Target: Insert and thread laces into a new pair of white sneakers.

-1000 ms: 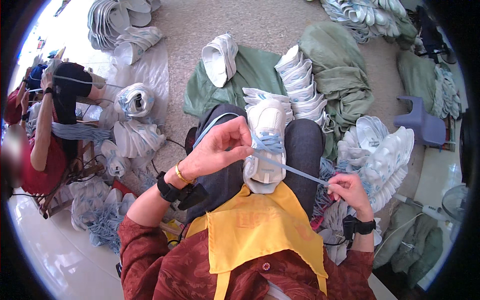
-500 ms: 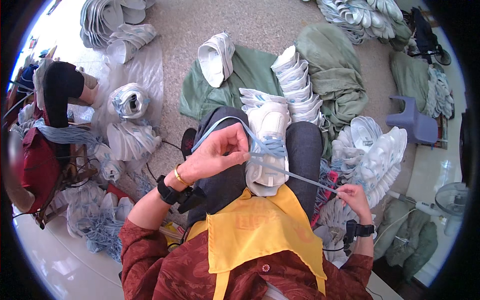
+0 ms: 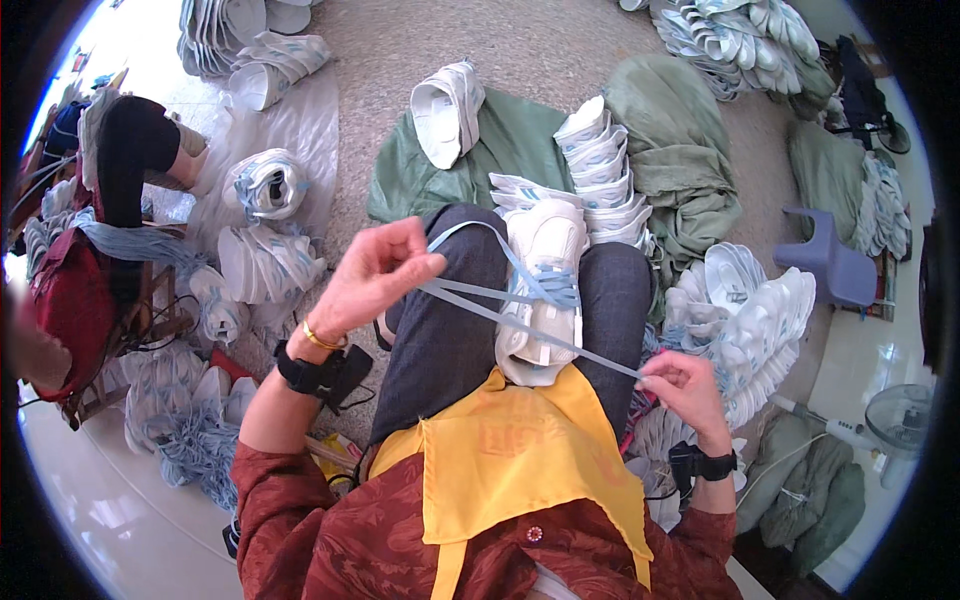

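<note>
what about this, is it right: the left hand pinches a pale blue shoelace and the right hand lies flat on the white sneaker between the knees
Not quite: the right hand isn't on the white sneaker; the head view shows it off to the right, pinching the pale blue shoelace. The left hand does pinch it, and the sneaker is between the knees.

Small shoe workshop, hand-work type. Evidence: nested stacks of white shoe uppers point(image 3: 600, 170) along the speckled floor point(image 3: 540, 50), heap of blue laces point(image 3: 200, 450), green sacks point(image 3: 680, 130), partly laced sneaker point(image 3: 540, 240) between the person's knees, yellow apron point(image 3: 520, 470). Co-worker point(image 3: 135, 150) at left, more uppers alongside. Plastic stool point(image 3: 830, 255), fan point(image 3: 895, 418) at right.
</note>
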`<state>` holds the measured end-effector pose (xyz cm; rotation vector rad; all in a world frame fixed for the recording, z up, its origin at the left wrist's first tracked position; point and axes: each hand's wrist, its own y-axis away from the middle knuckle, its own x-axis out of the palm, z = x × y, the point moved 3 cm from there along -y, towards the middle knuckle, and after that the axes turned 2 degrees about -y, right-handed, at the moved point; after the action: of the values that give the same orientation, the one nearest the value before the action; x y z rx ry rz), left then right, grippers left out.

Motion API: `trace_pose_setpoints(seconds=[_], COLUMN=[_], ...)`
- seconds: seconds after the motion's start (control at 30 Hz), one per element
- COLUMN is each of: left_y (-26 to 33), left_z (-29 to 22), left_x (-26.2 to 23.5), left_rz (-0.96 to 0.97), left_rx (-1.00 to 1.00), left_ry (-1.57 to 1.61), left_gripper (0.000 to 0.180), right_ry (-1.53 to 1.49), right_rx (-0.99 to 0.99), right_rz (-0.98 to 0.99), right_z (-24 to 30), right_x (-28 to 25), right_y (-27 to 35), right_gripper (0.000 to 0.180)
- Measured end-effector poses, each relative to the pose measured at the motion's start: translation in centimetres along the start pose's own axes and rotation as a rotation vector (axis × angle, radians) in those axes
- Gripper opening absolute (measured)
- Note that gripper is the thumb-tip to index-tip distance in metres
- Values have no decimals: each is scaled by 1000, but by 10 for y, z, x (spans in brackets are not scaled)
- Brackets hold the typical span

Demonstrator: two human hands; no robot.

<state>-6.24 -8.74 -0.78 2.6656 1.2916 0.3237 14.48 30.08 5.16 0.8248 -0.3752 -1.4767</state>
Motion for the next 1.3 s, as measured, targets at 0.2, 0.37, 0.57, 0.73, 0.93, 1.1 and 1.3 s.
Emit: trace_pose_setpoints(seconds=[0.2, 0.37, 0.57, 0.73, 0.93, 1.1, 1.3], left_y=[13, 11, 4, -5, -5, -5, -8], left_z=[16, -6, -19, -2, 6, 10, 14], left_x=[-31, 18, 105, 110, 114, 115, 123], left_rz=[-217, -291, 223, 219, 115, 25, -89], left_rx=[-144, 241, 219, 261, 406, 278, 286], left_ry=[-440, -571, -282, -311, -484, -476, -521], left_gripper=[29, 24, 19, 11, 13, 11, 12], right_ry=[71, 61, -38, -36, 106, 261, 412], right_rx=[-201, -307, -346, -359, -466, -683, -950], right_rz=[118, 169, 154, 92, 15, -71, -218], right_z=[59, 69, 73, 67, 63, 72, 64], right_x=[71, 96, 109, 107, 102, 99, 99], right_y=[-32, -54, -56, -55, -61, -64, -73], right_gripper=[9, 12, 14, 12, 11, 11, 17])
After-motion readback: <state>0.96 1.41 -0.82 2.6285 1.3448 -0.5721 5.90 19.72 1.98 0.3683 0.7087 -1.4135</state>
